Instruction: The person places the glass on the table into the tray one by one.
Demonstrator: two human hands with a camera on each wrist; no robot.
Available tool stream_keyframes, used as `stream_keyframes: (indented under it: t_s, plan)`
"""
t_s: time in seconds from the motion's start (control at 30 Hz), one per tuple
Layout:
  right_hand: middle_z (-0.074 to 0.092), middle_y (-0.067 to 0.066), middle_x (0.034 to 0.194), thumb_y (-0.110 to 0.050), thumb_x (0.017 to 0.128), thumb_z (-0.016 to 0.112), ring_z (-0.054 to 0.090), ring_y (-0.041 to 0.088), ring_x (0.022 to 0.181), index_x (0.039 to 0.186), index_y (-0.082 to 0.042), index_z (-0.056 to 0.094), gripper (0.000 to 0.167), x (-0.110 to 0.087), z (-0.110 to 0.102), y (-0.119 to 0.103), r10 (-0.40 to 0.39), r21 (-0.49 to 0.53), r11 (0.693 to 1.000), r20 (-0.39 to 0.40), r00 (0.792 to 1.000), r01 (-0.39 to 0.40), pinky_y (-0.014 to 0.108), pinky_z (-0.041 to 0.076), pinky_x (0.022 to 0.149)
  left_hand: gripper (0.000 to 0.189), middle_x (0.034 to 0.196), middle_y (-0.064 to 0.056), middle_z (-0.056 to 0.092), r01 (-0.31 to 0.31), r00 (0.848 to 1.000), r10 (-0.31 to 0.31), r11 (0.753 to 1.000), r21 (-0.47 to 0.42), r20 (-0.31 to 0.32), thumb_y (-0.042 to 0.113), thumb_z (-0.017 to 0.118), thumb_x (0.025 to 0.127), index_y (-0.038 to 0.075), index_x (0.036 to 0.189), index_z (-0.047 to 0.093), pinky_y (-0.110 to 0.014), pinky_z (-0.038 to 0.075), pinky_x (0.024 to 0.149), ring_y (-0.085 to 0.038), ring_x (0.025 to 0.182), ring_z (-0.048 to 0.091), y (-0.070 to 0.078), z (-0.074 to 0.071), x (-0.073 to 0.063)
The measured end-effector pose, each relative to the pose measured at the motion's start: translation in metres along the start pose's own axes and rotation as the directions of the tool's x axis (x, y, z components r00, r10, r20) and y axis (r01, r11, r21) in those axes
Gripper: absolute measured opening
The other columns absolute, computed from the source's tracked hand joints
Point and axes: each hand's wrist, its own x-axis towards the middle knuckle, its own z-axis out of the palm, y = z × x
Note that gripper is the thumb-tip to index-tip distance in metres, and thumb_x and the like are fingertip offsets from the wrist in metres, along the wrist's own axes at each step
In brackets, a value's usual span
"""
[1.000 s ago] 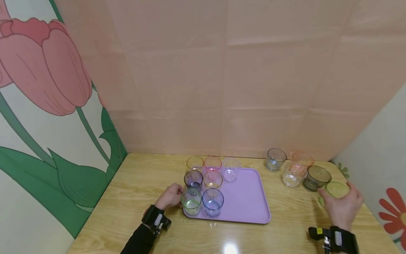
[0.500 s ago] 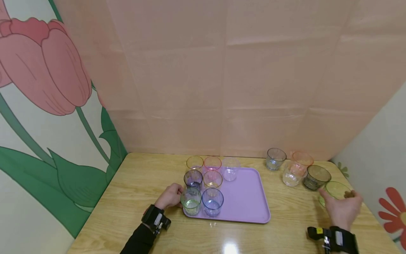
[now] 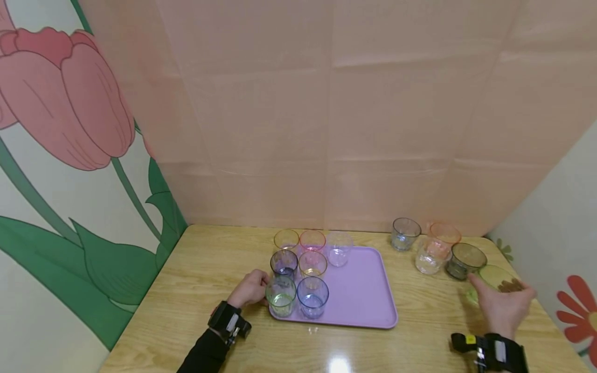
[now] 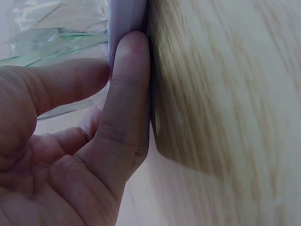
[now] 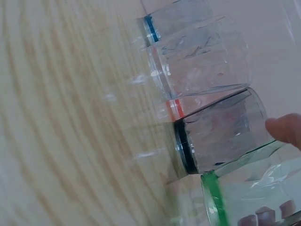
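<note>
The left hand pinches the left edge of the lilac tray between thumb and fingers; the right hand, well off to the tray's right, has thumb and fingers around the yellow-green glass. Both grips are closed on what they hold.

Further left than the tray, a painted tulip covers the wall. Seven upright glasses stand on the tray, gathered toward its left. At the tray's near left corner is the green glass, just beside the left hand, with the dark purple glass behind it and the amber-rimmed glass at the back. In the tray's next column come the blue glass, the yellow-rimmed glass and the pink-rimmed glass, front to back. The clear lilac glass sits by the tray's back edge.

To the tray's right, on the wooden table, stand the grey glass, the clear glass, the orange glass and the smoky brown glass. The yellow-green glass is farthest right from the tray, just beside the smoky one; whether it touches the table cannot be told.
</note>
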Motion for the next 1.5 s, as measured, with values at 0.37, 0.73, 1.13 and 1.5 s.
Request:
stream_keyframes:
  t_s: [0.37,0.73,1.13,1.5]
  plan:
    - [0.036,-0.017,0.119,-0.050,0.071,0.089,0.037,-0.001,0.093,0.153,-0.028,0.033,0.101,-0.011,0.013,-0.016,-0.046,-0.037,0.998,-0.082,0.996,0.043,0.024,0.039,0.079,0.022,0.076,-0.007,0.051,-0.009,1.000,0.009,1.000,-0.010,0.002,-0.020,0.052,0.079,-0.005,0.094,0.061,-0.030,0.060,0.053,-0.018,0.063,0.056,-0.003,0.002,0.001]
    - [0.053,-0.017,0.119,-0.032,0.068,0.095,0.051,0.000,0.103,0.143,-0.029,0.042,0.092,-0.026,0.022,-0.037,-0.056,0.174,0.983,-0.043,0.998,0.062,0.006,0.043,0.070,0.026,0.077,-0.007,0.051,-0.011,1.000,0.011,1.000,0.009,-0.002,-0.021,0.050,0.076,-0.005,0.094,0.061,-0.029,0.060,0.053,-0.019,0.064,0.056,-0.003,0.002,0.001]
    - [0.060,-0.009,0.115,-0.005,0.072,0.091,0.057,0.004,0.103,0.141,-0.015,0.051,0.080,-0.042,0.032,-0.052,-0.186,0.350,0.924,0.060,0.981,0.154,0.003,0.048,0.072,0.026,0.077,-0.007,0.050,-0.024,1.000,0.024,1.000,0.000,-0.007,-0.020,0.049,0.076,-0.005,0.094,0.061,-0.029,0.060,0.053,-0.019,0.065,0.055,-0.002,0.001,-0.001]
    - [0.060,-0.004,0.123,-0.001,0.074,0.089,0.057,0.010,0.112,0.142,-0.013,0.051,0.079,-0.065,0.049,-0.068,-0.340,0.338,0.896,0.103,0.935,0.289,0.005,0.049,0.080,0.029,0.078,-0.008,0.050,-0.006,1.000,0.006,1.000,0.013,-0.002,-0.022,0.049,0.075,-0.005,0.095,0.061,-0.030,0.060,0.054,-0.020,0.065,0.055,0.000,0.000,0.000]
